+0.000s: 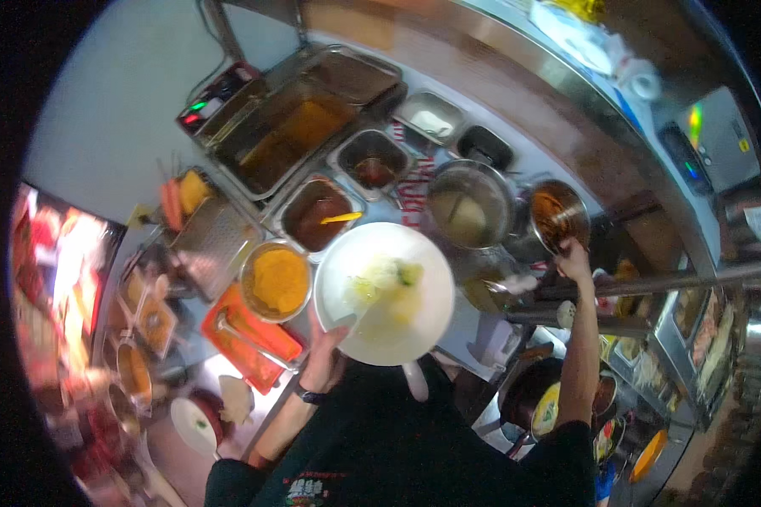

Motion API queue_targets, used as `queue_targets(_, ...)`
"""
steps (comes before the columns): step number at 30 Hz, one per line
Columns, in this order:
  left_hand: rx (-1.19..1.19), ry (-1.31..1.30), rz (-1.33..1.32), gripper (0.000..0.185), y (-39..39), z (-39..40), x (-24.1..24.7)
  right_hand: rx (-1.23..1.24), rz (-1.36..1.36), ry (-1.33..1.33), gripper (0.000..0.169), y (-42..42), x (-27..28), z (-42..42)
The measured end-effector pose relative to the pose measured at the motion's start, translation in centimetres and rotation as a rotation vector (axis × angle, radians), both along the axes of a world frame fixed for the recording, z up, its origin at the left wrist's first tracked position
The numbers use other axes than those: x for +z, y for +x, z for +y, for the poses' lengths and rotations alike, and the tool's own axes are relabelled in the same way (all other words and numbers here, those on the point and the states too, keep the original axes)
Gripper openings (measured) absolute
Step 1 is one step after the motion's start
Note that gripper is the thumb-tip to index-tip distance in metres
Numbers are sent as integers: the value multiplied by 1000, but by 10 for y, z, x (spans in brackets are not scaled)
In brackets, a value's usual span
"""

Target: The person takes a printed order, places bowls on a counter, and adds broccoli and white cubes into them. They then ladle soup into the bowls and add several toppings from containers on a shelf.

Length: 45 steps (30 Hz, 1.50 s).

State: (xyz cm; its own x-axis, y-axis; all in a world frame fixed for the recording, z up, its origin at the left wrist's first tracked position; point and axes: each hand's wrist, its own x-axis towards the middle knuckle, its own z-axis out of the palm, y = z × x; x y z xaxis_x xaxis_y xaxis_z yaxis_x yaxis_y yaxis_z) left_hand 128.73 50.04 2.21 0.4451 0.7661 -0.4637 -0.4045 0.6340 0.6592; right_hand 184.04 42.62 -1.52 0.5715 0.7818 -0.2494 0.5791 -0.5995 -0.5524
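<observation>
My left hand (325, 352) grips the rim of a large white bowl (436, 272) at its lower left, close to my body. Inside lie pale and green food pieces (390, 275) with some liquid; a utensil, blurred, rests across it, and a white spoon-like end (415, 381) shows below the rim. My right hand (572, 258) reaches out to the right and touches the near edge of a round metal bowl (557, 212) of reddish-brown paste, which looks tilted. Whether its fingers close on that bowl or on a utensil in it, I cannot tell.
Square metal pans of dark sauce (320, 215), a metal pot (469, 206), a bowl of orange powder or paste (277, 279) and an orange-red tray (247, 336) surround the white bowl. A fryer-like metal basin (279, 142) stands behind. A metal rail (647, 282) runs at right.
</observation>
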Motion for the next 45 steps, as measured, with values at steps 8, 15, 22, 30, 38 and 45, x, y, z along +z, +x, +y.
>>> queue_targets(8,-67,-73,-90,75,36,12,34,-310,62,718,20,-4,-12,6)
queue_targets(15,-183,26,-81,52,98,40,66,-383,107,941,41,-14,10,-20)
queue_targets(22,-373,111,-30,56,164,65,93,-584,-157,753,22,-18,1,-40)
queue_targets(30,-540,132,-30,81,230,82,102,-569,338,1342,21,-45,9,-46)
queue_targets(38,-531,215,73,77,269,86,87,-641,-88,1087,21,-83,116,-48)
queue_targets(45,-509,192,60,97,293,79,80,-479,-72,1193,22,-137,181,-53)
